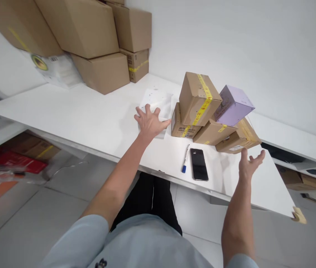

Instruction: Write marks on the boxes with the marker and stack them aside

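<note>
My left hand (150,122) lies spread and flat on a white plastic mailer bag (158,101) on the white table (91,119). My right hand (249,163) hovers open, palm up, fingers apart, just below a pile of small cardboard boxes (198,97) with yellow tape. A lilac box (234,105) rests tilted on top of that pile. Neither hand holds anything.
A black phone (198,164) and a blue-capped pen (185,159) lie near the table's front edge between my arms. Large cardboard boxes (102,41) are stacked at the back left against the wall. Red packages (18,160) and more boxes sit on the floor at left.
</note>
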`<state>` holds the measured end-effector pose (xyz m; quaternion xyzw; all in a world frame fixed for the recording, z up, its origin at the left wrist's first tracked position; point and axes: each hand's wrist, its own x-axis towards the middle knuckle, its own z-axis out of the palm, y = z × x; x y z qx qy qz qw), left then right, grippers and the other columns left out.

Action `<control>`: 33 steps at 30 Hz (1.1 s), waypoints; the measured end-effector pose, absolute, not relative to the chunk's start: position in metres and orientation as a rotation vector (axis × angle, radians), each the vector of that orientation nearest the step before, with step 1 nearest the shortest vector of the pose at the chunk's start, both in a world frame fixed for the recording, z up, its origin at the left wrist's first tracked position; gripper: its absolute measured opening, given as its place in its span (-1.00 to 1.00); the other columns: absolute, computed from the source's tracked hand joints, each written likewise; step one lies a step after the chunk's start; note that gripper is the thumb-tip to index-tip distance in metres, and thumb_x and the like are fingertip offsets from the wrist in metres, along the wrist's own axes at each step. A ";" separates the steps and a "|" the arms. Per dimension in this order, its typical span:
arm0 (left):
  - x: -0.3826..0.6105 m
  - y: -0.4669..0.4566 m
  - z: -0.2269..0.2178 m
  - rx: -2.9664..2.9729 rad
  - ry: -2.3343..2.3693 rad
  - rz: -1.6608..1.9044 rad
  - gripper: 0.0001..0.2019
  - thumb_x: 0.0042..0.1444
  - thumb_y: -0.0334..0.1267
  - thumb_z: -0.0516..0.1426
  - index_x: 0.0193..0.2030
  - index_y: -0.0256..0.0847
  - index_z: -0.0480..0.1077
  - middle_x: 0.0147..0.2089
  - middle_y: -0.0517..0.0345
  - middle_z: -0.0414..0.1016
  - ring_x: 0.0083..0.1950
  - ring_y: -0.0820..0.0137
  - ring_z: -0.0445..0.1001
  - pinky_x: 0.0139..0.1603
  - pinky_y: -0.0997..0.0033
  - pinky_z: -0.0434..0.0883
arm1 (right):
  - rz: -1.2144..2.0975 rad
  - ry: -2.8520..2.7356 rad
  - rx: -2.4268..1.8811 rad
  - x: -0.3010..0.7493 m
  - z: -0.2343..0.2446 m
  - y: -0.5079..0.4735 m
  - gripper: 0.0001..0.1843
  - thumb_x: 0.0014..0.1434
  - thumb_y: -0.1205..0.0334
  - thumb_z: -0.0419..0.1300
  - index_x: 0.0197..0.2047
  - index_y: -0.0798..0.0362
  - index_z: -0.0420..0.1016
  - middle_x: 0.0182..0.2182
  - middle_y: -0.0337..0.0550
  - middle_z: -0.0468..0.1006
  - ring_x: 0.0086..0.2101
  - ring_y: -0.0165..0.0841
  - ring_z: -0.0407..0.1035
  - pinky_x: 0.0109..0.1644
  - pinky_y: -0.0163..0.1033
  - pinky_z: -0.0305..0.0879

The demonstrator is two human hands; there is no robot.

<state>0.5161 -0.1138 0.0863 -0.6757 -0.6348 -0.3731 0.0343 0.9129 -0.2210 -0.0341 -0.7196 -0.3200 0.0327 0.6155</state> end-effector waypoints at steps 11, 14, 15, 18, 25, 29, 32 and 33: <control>0.477 -0.274 0.047 -2.078 -1.809 -1.077 -0.34 -0.08 0.27 0.32 0.09 -0.06 0.47 0.31 -0.23 0.24 0.40 -0.42 -0.02 0.23 -0.46 0.10 | 0.277 -0.869 -1.264 0.716 -0.041 -0.291 -0.64 0.23 -0.05 0.19 -0.05 0.02 0.45 -0.21 -0.12 0.56 -0.25 -0.25 0.56 0.02 0.07 0.51; 0.473 -0.290 0.045 -2.199 -1.736 -1.024 -0.33 -0.07 0.25 0.32 0.12 -0.05 0.45 0.30 -0.23 0.25 0.43 -0.44 -0.06 0.24 -0.48 0.10 | 0.155 -1.269 -1.093 0.675 -0.025 -0.293 -0.74 0.28 0.06 0.18 -0.02 -0.03 0.47 -0.11 -0.03 0.54 -0.08 -0.18 0.52 0.06 0.09 0.47; 0.470 -0.292 0.045 -2.251 -1.698 -1.017 -0.33 -0.08 0.24 0.33 0.13 -0.03 0.44 0.30 -0.20 0.25 0.45 -0.42 -0.08 0.27 -0.48 0.08 | 0.067 -1.382 -1.047 0.668 -0.018 -0.291 -0.73 0.28 0.09 0.19 0.02 -0.04 0.46 -0.05 0.00 0.52 -0.01 -0.14 0.48 0.09 0.11 0.45; 0.459 -0.293 0.047 -2.353 -1.632 -0.999 -0.33 -0.12 0.23 0.34 0.14 0.04 0.44 0.32 -0.11 0.22 0.52 -0.36 -0.19 0.37 -0.49 -0.06 | -0.128 -1.625 -1.019 0.660 0.008 -0.280 -0.68 0.33 0.07 0.15 0.11 -0.09 0.45 0.11 0.06 0.41 0.13 -0.07 0.34 0.18 0.18 0.35; 0.451 -0.285 0.041 -2.363 -1.585 -1.117 -0.28 -0.10 0.33 0.30 0.11 -0.08 0.41 0.26 -0.15 0.28 0.48 -0.21 0.03 0.43 -0.30 0.06 | -0.057 -1.961 -1.121 0.649 0.045 -0.249 -0.55 0.37 -0.13 0.03 0.13 -0.10 0.48 0.17 0.05 0.26 0.26 0.05 0.04 0.33 0.31 0.09; 0.450 -0.282 0.036 -2.334 -1.568 -1.140 -0.26 -0.14 0.43 0.26 0.05 -0.03 0.44 0.25 -0.09 0.32 0.48 -0.20 0.05 0.43 -0.28 0.07 | 0.046 -2.079 -1.136 0.644 0.049 -0.246 -0.49 0.38 -0.21 -0.04 0.15 -0.13 0.47 0.17 0.02 0.20 0.25 0.00 0.07 0.34 0.31 0.10; 0.449 -0.281 0.033 -2.316 -1.531 -1.154 -0.29 -0.12 0.47 0.23 0.03 0.01 0.47 0.24 -0.04 0.33 0.48 -0.19 0.04 0.43 -0.27 0.09 | 0.066 -2.112 -1.146 0.646 0.049 -0.248 -0.46 0.38 -0.24 -0.08 0.16 -0.14 0.47 0.18 0.01 0.17 0.26 0.00 0.04 0.36 0.29 0.09; 0.448 -0.281 0.033 -2.311 -1.517 -1.157 -0.30 -0.11 0.46 0.22 0.02 0.01 0.47 0.24 -0.03 0.33 0.48 -0.19 0.04 0.43 -0.27 0.10 | 0.068 -2.121 -1.151 0.646 0.049 -0.248 -0.46 0.38 -0.24 -0.09 0.16 -0.15 0.47 0.18 0.00 0.16 0.27 0.00 0.04 0.36 0.29 0.09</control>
